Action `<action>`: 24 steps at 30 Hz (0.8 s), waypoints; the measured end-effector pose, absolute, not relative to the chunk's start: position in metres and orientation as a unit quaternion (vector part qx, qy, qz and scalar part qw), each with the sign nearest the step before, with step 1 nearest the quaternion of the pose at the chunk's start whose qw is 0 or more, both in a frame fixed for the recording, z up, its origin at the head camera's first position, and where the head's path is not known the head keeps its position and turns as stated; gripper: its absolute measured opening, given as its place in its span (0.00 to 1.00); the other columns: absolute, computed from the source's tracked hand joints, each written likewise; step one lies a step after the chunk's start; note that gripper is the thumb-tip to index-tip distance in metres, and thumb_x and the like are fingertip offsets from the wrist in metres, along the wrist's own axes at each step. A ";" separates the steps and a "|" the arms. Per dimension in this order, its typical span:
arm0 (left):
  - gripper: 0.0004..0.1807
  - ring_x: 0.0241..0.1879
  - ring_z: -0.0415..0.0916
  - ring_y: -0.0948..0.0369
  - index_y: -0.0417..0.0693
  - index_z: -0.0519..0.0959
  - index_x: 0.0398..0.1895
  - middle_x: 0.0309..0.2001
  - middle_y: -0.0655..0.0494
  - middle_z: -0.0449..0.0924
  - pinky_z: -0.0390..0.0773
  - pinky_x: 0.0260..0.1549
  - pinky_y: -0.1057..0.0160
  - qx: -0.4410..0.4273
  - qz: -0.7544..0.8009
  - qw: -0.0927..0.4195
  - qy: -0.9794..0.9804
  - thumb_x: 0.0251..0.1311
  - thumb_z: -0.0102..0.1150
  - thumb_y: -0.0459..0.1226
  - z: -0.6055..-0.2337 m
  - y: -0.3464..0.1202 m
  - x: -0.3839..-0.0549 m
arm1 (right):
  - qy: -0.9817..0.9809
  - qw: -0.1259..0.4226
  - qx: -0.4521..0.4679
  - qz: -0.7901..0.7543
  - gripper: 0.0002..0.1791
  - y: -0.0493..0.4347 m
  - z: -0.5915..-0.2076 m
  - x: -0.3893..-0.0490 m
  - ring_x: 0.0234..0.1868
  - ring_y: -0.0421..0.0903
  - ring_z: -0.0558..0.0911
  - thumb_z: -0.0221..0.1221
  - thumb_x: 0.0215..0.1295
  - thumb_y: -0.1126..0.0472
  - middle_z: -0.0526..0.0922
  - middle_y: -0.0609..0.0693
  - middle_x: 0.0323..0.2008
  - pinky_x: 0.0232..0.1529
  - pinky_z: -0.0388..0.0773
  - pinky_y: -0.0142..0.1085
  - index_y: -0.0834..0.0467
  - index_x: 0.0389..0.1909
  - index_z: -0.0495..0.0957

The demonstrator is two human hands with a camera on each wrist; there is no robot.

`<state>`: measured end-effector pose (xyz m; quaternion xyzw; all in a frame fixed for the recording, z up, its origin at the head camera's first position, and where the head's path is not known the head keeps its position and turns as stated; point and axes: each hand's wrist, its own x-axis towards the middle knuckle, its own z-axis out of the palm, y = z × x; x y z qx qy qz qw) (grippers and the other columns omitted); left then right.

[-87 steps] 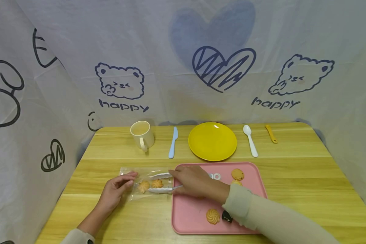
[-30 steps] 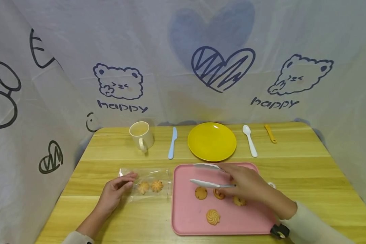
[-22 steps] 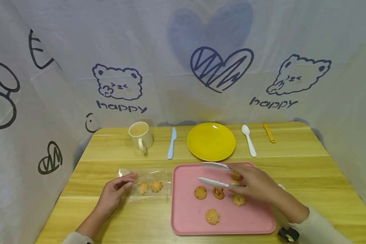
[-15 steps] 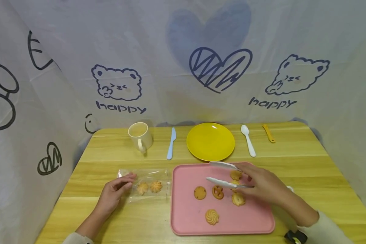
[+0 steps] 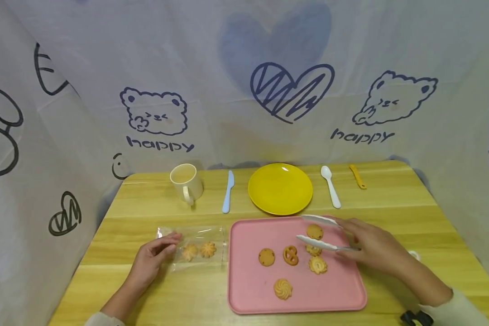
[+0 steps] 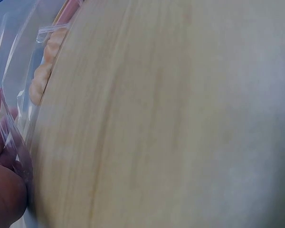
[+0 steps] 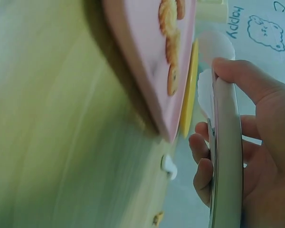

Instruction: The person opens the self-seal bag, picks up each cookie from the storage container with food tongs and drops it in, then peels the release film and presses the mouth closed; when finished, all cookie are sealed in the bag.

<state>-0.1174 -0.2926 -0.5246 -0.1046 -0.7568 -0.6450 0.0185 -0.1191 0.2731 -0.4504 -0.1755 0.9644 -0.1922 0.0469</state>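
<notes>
My left hand [image 5: 148,258] pinches the left end of a clear plastic bag [image 5: 216,262], with two flower-shaped cookies [image 5: 208,249] lying inside it. In the left wrist view the film of the bag [image 6: 20,137] runs between thumb and fingers. My right hand [image 5: 375,246] grips metal tongs with white scalloped tips [image 5: 315,243], spread apart with nothing between them. Those tips hang over the right part of a pink tray [image 5: 252,301]. On it lie a pretzel [image 5: 290,255], a swirl cookie [image 5: 283,289], a round chip cookie [image 5: 266,257] and several other cookies, partly behind the tongs.
Along the back of the table stand a cream mug [image 5: 187,183], a light blue knife [image 5: 228,192], a yellow plate [image 5: 280,189], a white spoon [image 5: 331,186] and a small yellow-orange handle-like piece [image 5: 357,176]. A printed curtain hangs behind and on both sides.
My right hand has drawn the tongs out of the bag and moved right across the tray. Both cookies stay in the bag. The left hand keeps its place.
</notes>
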 end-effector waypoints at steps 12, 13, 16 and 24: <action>0.12 0.65 0.74 0.72 0.21 0.79 0.49 0.58 0.49 0.85 0.73 0.62 0.76 -0.101 -0.646 0.012 -0.757 0.71 0.59 0.27 -0.524 -0.293 -0.118 | 0.969 0.045 -0.196 -0.146 0.47 0.297 -0.452 -0.125 0.34 0.40 0.76 0.70 0.58 0.33 0.84 0.51 0.49 0.35 0.79 0.41 0.61 0.70 0.74; 0.13 0.65 0.74 0.72 0.20 0.79 0.50 0.58 0.48 0.85 0.73 0.62 0.76 -0.101 -0.646 0.012 -0.756 0.71 0.59 0.27 -0.524 -0.293 -0.118 | 0.969 0.042 -0.197 -0.143 0.47 0.298 -0.451 -0.125 0.36 0.43 0.80 0.70 0.58 0.33 0.84 0.53 0.51 0.38 0.83 0.45 0.61 0.69 0.75; 0.13 0.65 0.73 0.72 0.20 0.79 0.50 0.58 0.47 0.85 0.73 0.62 0.77 -0.099 -0.645 0.011 -0.758 0.71 0.59 0.27 -0.524 -0.293 -0.118 | 0.969 0.041 -0.201 -0.135 0.46 0.301 -0.447 -0.128 0.48 0.55 0.85 0.70 0.58 0.33 0.84 0.59 0.56 0.47 0.85 0.56 0.62 0.68 0.75; 0.12 0.64 0.74 0.72 0.20 0.79 0.49 0.57 0.49 0.85 0.74 0.62 0.76 -0.096 -0.647 0.016 -0.756 0.70 0.59 0.26 -0.523 -0.292 -0.118 | 0.966 0.045 -0.220 -0.127 0.44 0.302 -0.445 -0.133 0.54 0.62 0.84 0.71 0.59 0.37 0.83 0.61 0.57 0.53 0.83 0.61 0.61 0.68 0.76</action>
